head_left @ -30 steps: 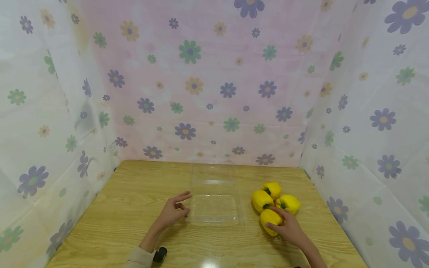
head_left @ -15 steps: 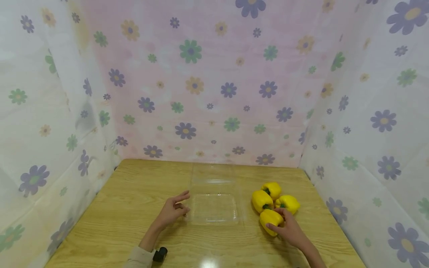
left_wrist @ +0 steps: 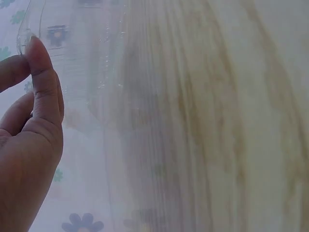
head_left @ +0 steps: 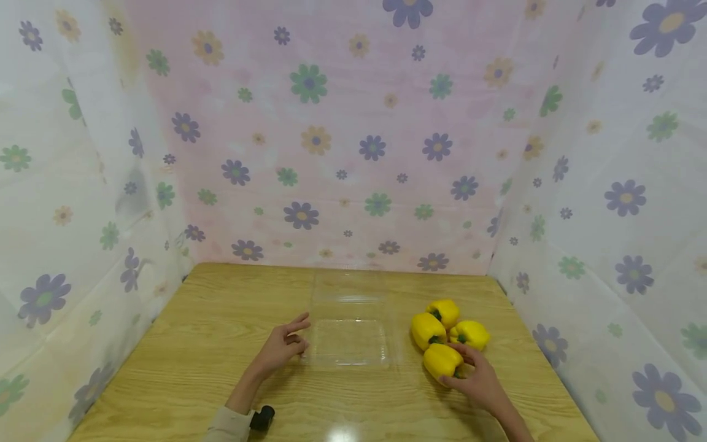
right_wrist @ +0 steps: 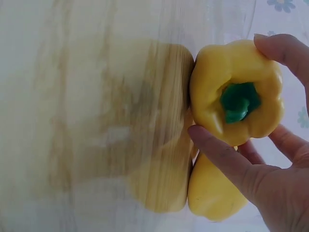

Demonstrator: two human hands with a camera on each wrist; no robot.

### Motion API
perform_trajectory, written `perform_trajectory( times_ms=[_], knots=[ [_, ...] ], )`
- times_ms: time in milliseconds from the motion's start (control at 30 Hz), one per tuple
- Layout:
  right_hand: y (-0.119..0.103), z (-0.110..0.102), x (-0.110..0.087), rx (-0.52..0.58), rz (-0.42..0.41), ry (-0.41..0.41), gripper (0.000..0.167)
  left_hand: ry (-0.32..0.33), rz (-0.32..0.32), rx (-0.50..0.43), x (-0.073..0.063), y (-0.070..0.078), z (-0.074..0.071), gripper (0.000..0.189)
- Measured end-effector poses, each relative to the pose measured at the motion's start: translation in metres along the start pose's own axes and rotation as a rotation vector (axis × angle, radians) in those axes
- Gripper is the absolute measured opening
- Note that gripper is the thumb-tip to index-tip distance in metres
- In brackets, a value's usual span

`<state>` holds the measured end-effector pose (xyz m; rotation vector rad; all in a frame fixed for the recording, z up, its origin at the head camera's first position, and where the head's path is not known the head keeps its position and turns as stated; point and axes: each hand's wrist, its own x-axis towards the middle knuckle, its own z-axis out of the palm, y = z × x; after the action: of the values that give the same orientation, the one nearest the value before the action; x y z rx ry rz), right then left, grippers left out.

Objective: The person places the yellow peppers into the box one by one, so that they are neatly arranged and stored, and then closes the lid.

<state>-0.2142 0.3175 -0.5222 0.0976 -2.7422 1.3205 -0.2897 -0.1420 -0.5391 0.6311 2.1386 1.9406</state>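
Note:
A clear plastic container [head_left: 350, 344] lies on the table with its lid [head_left: 349, 285] folded back behind it. At its left side my left hand [head_left: 278, 351] pinches the clear rim [left_wrist: 25, 43] between thumb and finger, as the left wrist view shows. My right hand [head_left: 476, 376] grips the nearest yellow bell pepper [head_left: 442, 361] between thumb and fingers. Its green stem [right_wrist: 239, 101] faces the right wrist camera. Close behind stand other yellow bell peppers: one on the left [head_left: 428, 330], one at the back [head_left: 444, 313] and one on the right [head_left: 471, 334].
Everything lies on a wood-grain table [head_left: 232, 307]. Flower-patterned cloth hangs at the back [head_left: 342, 123] and on both sides. A small black device [head_left: 262, 418] sits at the left wrist by the sleeve [head_left: 229, 423].
The nearest bell pepper has turned in my right hand, so its stem end now shows on the right. My left hand stays at the container's edge. The head view has shifted slightly.

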Motion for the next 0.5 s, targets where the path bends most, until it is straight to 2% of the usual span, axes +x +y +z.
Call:
perform_trajectory(
  times_ms=[300,500],
  knots=[
    [0.0017,-0.0015,0.0052,-0.018,0.021,-0.022,0.073,-0.021,-0.010,0.032,0.0007,0.0047,-0.0006,0.057],
    [0.0031,-0.0026,0.0067,-0.006,0.039,-0.035,0.071,0.002,-0.024,0.021,-0.0003,0.0028,0.0013,0.058]
  ],
)
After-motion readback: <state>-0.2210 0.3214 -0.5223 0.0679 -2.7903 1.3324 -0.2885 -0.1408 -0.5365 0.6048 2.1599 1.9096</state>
